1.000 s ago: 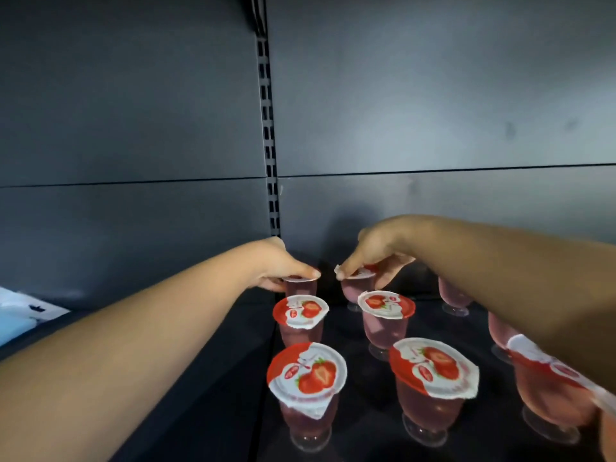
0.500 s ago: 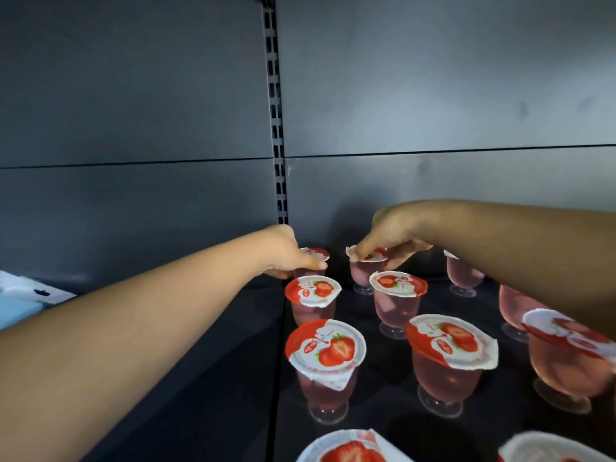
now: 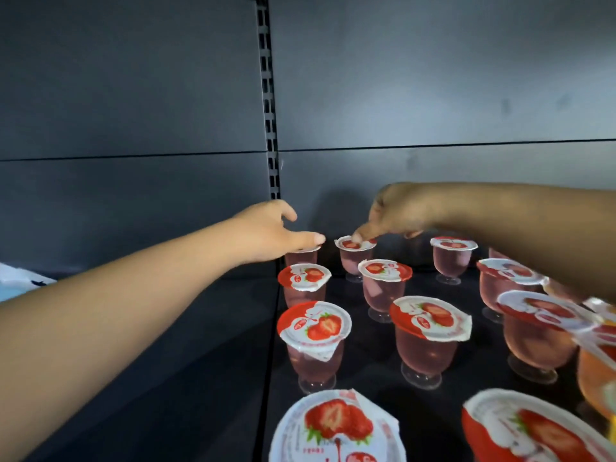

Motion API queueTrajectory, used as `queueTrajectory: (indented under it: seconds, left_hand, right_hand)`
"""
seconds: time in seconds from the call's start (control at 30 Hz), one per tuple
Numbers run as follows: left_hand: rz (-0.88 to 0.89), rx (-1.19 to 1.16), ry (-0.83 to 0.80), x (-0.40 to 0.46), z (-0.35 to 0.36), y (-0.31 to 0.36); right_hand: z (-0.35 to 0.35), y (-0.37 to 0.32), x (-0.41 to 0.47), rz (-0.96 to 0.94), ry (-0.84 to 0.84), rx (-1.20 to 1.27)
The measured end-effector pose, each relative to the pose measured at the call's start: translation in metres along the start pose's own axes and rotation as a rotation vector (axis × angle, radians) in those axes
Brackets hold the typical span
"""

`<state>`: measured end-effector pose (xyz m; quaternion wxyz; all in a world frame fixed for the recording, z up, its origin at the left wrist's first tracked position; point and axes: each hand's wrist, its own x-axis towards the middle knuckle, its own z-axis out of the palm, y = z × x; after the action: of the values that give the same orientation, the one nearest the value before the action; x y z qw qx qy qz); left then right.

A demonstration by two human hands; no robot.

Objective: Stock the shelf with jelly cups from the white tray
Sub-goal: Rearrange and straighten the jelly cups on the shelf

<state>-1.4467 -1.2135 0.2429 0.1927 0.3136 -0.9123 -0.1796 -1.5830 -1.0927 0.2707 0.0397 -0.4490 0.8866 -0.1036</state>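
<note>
Several pink jelly cups with strawberry lids stand in rows on the dark shelf (image 3: 373, 368). My left hand (image 3: 276, 228) hovers over the back-left cup (image 3: 301, 258) with its fingers stretched out and nothing held. My right hand (image 3: 393, 211) reaches in from the right, and a fingertip touches the lid of the back cup in the second row (image 3: 354, 253). Its other fingers hang loosely curled. The white tray is not in view.
The grey back panel with a slotted upright (image 3: 270, 128) closes the shelf behind the cups. The shelf section to the left (image 3: 166, 361) is bare and dark. A white and blue object (image 3: 20, 278) shows at the far left edge. More cups fill the right and front.
My left hand has let go of the back-left cup and its fingers have straightened. My right hand went from pinching the lid's edge to touching the lid with a fingertip.
</note>
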Motion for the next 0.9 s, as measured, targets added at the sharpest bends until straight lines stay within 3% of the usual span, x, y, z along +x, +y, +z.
queueTrajectory:
  seconds: [0.17,0.27,0.47,0.57,0.63,0.73,0.83,0.9]
  left_hand:
    - [-0.025,0.063,-0.313,-0.023,-0.004,0.008]
    - [-0.006,0.165,-0.262,-0.020,0.008,0.006]
    - [-0.033,0.108,-0.180,-0.010,0.014,-0.001]
    - [-0.031,0.126,-0.166,-0.014,0.015,0.001]
    - [-0.013,0.182,-0.155,-0.020,0.003,0.006]
    - [0.112,0.184,-0.093,-0.040,-0.035,0.015]
    - [0.239,0.079,-0.266,-0.066,-0.060,0.027]
    - [0.275,0.106,-0.404,-0.078,-0.055,0.032]
  right_hand:
    - [0.005,-0.002,-0.029,0.058,-0.246,0.026]
    - [0.016,-0.005,-0.029,0.063,-0.225,0.072]
    - [0.025,-0.001,-0.021,0.059,-0.103,0.231]
    - [0.027,0.001,-0.023,0.065,-0.092,0.205]
    - [0.017,0.000,-0.031,0.043,-0.082,0.051]
    - [-0.012,-0.001,-0.059,-0.059,-0.032,-0.066]
    - [-0.033,0.003,-0.088,-0.121,-0.258,0.214]
    - [-0.029,0.007,-0.096,-0.143,-0.373,0.092]
